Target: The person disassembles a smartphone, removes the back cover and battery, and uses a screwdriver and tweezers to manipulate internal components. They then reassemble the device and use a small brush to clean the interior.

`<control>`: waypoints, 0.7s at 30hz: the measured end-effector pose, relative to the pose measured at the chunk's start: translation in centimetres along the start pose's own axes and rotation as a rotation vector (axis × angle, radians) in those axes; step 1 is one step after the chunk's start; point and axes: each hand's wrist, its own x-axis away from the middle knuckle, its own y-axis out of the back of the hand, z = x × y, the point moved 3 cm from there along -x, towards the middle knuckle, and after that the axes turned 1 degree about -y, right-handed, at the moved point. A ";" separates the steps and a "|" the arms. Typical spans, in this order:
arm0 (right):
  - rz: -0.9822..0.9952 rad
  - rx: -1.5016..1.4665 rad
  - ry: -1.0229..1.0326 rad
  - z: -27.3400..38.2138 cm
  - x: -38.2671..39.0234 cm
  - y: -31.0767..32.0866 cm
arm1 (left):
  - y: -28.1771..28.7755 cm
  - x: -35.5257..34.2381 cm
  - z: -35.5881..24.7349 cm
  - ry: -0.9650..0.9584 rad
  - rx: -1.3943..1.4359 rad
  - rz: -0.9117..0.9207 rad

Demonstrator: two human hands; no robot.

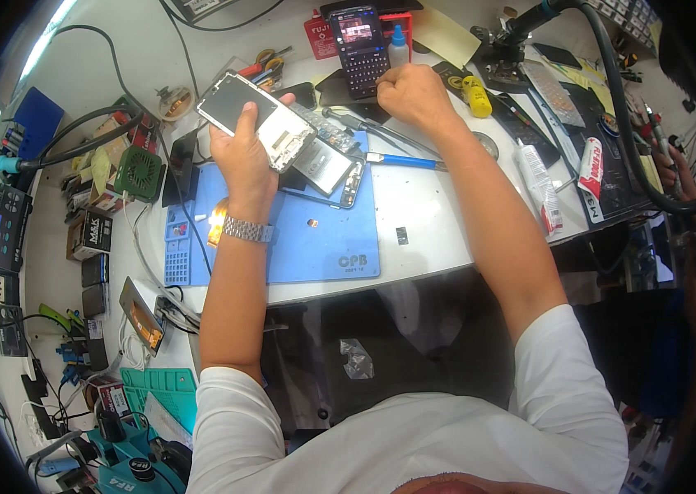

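I see the left hand (241,158) gripping a white-framed phone panel (275,129), over the far part of the blue mat (298,251), the right hand (416,96) curled nearly to a fist, beside the lit propped phone (359,67), its grasp I cannot tell.

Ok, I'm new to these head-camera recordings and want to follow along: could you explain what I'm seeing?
There is no machine here, just a person's two bare hands. The single picture comes from the left of two cameras worn on the head, looking down; its wide lens bends straight edges.

The left hand holds a flat phone part. The right hand is by a propped-up phone showing a keyboard; whether they touch is hard to tell.

On the white table lie a blue mat, a blue-handled tool and a yellow bottle.
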 end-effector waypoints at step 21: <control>0.000 -0.011 0.011 0.1 0.0 -0.1 | 0.0 0.1 0.0 0.001 -0.024 -0.007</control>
